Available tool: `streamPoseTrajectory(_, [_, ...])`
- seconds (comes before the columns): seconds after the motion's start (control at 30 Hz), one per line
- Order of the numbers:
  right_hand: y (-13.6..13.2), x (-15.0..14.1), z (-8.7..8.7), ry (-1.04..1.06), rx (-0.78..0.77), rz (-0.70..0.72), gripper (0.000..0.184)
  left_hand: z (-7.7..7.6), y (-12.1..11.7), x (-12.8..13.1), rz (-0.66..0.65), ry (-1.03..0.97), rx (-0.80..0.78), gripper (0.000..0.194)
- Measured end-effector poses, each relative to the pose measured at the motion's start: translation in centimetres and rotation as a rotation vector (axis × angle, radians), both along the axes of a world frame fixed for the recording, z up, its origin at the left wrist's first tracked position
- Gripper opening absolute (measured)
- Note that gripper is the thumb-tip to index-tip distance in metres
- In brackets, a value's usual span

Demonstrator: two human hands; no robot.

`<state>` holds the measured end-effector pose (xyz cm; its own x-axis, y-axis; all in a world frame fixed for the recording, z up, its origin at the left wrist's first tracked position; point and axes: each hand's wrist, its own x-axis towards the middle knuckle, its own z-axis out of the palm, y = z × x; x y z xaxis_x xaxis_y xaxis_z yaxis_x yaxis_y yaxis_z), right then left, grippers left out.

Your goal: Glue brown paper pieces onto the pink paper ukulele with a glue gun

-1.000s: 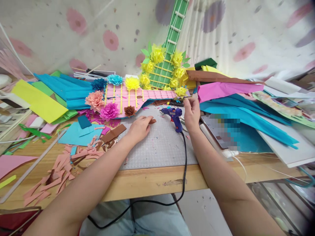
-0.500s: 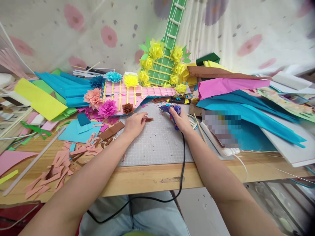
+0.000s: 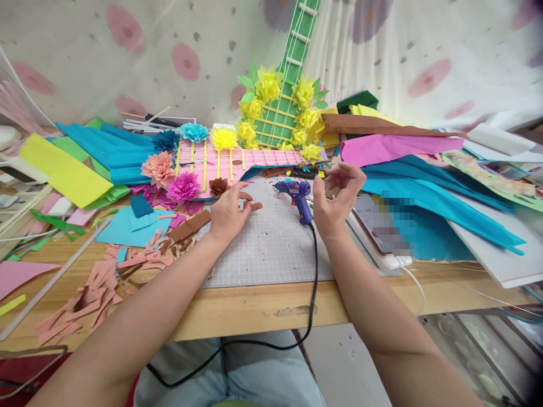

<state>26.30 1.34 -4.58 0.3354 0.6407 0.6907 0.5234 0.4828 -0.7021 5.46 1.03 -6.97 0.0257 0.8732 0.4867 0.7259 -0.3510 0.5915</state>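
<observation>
Wooden table, glue gun, label unreadable, phone showing digits

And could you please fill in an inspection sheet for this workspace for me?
Surface: wooden table with a grey gridded mat on it.
Working things: blue glue gun on the mat; pink flower-trimmed panel behind.
Clutter: salmon paper scraps left of the mat; blue paper at the right.
Grips: left grip pinches a small brown piece; right grip open, beside the glue gun.
Cables: black cable from the glue gun over the front edge; white cable at the right.
Surroundings: flower-patterned curtain behind.
</observation>
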Motion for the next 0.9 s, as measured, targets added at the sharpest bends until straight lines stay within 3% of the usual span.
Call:
streamPoseTrajectory(0.1, [-1.0, -2.5, -0.1, 0.013, -0.22, 0.286, 0.033, 0.1, -0.3, 0.1, -0.038, 0.046, 0.07, 0.04])
streamPoseTrajectory(0.2, [-0.7, -4.8, -1.5, 0.156, -0.589, 0.623, 0.036, 0.1, -0.5, 0.1, -0.129, 0.103, 0.141, 0.039])
streamPoseTrajectory(0.3, [0.0, -5.7, -2.5, 0.395, -0.768, 0.726, 0.039, 0.0, -0.6, 0.0, -0.219, 0.148, 0.196, 0.036])
streamPoseTrajectory(0.43, [0.5, -5.5, -2.7, 0.509, -0.759, 0.73, 0.045, -0.1, -0.6, 0.0, -0.241, 0.146, 0.162, 0.036])
streamPoseTrajectory(0.53, [0.5, -5.2, -2.9, 0.461, -0.691, 0.7, 0.044, -0.1, -0.6, 0.2, -0.261, -0.035, 0.085, 0.046])
streamPoseTrajectory(0.73, [0.3, -5.4, -3.3, 0.162, -0.512, 0.619, 0.035, -0.3, -0.4, 0.9, -0.237, -0.61, -0.427, 0.029])
streamPoseTrajectory(0.9, [0.1, -5.4, -3.2, 0.053, -0.481, 0.61, 0.031, 0.0, -0.4, 1.1, -0.254, -0.785, -0.572, 0.021])
